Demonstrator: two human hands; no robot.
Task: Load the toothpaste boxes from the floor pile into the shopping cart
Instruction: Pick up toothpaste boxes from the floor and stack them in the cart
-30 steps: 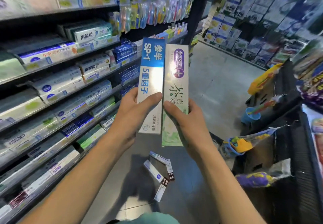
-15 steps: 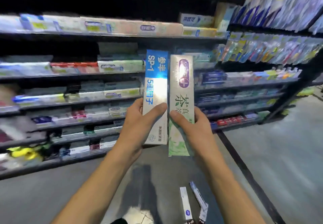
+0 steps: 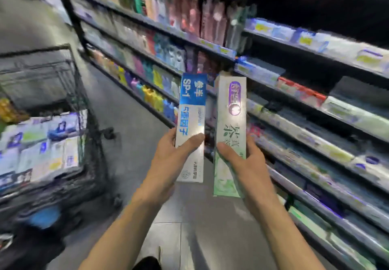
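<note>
Two toothpaste boxes in hand, upright, side by side, just apart. Left hand [image 3: 168, 160] wrapped round lower half of blue-and-silver cardboard toothpaste box [image 3: 191, 126], thumb across the front, fingers behind. Right hand [image 3: 246, 164] gripping green-and-white cardboard toothpaste box with purple logo [image 3: 229, 134] same way, thumb on front face. Black wire shopping cart [image 3: 80, 92] off to the left, near, already stacked with pale toothpaste boxes [image 3: 42, 147]. Store shelving [image 3: 294, 105] close on the right, packed with products. Floor pile not in view. Heavy blur everywhere but the hands.

Risks, judged: thumb-only front grip on glossy card, so possible slip during the swing left; long boxes could catch the cart rim and fall outside; dropped on the tilted stack, could slide off.
</note>
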